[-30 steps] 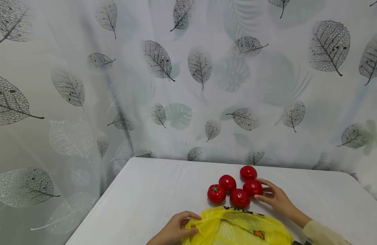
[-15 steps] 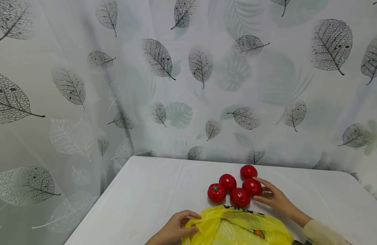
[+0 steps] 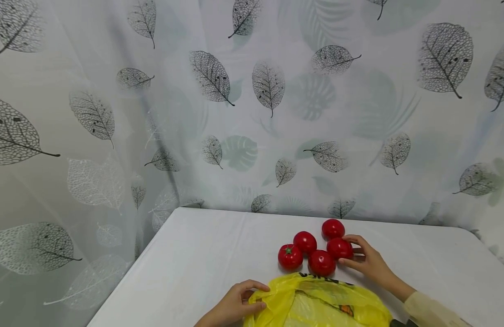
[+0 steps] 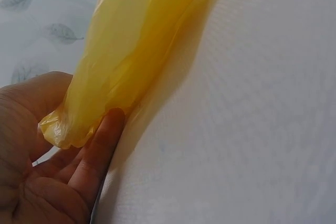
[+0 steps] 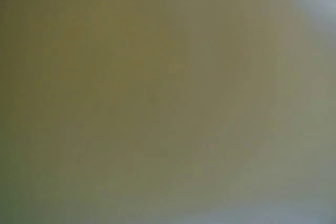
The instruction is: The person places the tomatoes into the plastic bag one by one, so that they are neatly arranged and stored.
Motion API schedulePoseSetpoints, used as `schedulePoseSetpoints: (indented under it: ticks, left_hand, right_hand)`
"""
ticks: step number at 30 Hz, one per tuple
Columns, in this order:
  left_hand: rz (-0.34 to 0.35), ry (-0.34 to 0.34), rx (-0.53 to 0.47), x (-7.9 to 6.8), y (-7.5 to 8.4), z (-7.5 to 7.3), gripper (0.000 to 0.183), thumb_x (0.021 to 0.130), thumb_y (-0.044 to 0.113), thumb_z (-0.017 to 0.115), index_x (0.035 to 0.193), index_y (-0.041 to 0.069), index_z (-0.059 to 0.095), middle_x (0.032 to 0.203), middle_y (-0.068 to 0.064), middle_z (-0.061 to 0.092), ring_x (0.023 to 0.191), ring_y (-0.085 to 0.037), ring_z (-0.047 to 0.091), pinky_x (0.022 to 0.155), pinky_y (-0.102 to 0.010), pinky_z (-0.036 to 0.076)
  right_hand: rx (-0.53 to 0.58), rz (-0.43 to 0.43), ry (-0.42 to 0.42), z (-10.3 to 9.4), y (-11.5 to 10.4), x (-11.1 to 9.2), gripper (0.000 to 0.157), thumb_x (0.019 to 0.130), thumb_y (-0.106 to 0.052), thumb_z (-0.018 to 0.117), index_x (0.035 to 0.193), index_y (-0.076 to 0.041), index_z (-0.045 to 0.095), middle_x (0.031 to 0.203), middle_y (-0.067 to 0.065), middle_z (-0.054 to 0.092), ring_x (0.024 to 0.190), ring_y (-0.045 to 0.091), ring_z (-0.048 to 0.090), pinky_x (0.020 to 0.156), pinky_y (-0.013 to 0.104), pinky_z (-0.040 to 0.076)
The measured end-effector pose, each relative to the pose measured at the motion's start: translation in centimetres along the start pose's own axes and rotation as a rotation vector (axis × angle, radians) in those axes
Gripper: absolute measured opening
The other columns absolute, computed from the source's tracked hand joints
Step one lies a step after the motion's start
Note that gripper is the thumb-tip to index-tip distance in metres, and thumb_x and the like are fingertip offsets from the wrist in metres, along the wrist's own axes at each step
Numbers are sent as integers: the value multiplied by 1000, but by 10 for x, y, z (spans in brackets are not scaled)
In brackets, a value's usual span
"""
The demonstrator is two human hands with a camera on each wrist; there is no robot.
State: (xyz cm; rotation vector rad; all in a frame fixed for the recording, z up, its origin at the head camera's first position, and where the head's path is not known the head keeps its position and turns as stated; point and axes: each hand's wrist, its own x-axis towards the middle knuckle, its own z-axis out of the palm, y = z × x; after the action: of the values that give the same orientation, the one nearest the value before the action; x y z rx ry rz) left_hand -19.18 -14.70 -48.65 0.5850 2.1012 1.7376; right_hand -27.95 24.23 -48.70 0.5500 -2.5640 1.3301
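Near the front of the white table, my left hand (image 3: 238, 303) holds the left edge of a yellow plastic bag (image 3: 276, 302). In the left wrist view, thumb and fingers lie on either side of a gathered corner of the bag (image 4: 118, 61). My right hand (image 3: 372, 263) grips a red tomato (image 3: 339, 249) from its right side, thumb in front and fingers behind. This tomato still appears to rest on the table, close to its neighbours. The right wrist view is only a yellowish blur, with no hand or tomato to make out.
Several other tomatoes cluster just beyond the bag, among them one with a green stem top (image 3: 290, 257), one at the back (image 3: 333, 229) and one in front (image 3: 321, 263). A curtain with leaf prints (image 3: 243, 113) hangs behind the white table (image 3: 202, 254).
The gripped tomato has shifted a little, slightly left and then back right, along with my right hand's fingers. My left hand and the bag stay where they were.
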Motion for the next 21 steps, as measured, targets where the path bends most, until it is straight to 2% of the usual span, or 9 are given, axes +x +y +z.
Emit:
schedulePoseSetpoints:
  ticks: [8, 15, 17, 21]
  left_hand:
    - [9, 7, 36, 1, 0, -1, 29, 94, 17, 67, 120, 5, 64, 124, -10, 62, 99, -6, 63, 86, -21, 53]
    - [-34, 26, 42, 1, 1, 0, 27, 93, 15, 67, 119, 6, 65, 124, -10, 62, 96, -10, 62, 86, -23, 54]
    - [-57, 29, 31, 1, 1, 1, 28, 93, 17, 68, 118, 6, 65, 123, -9, 62, 95, -12, 62, 86, -24, 54]
    - [-84, 36, 7, 1, 1, 1, 27, 92, 19, 69, 117, 8, 66, 122, -7, 62, 93, -15, 61, 85, -24, 54]
  right_hand:
    - [-39, 3, 29, 0, 2, 1, 64, 80, -16, 81, 132, -5, 46, 126, 24, 56, 98, 34, 64, 78, 37, 58]
    - [-38, -4, 54, -3, 3, -2, 61, 79, -16, 82, 129, -4, 48, 122, 23, 57, 95, 29, 64, 76, 25, 57]
    - [-25, 11, 49, -5, 1, -4, 61, 79, -15, 81, 129, -3, 48, 123, 23, 57, 95, 30, 64, 75, 26, 57]
    - [-1, 42, 27, -7, -3, -6, 62, 80, -17, 81, 130, -2, 47, 125, 25, 56, 98, 36, 63, 77, 35, 59]
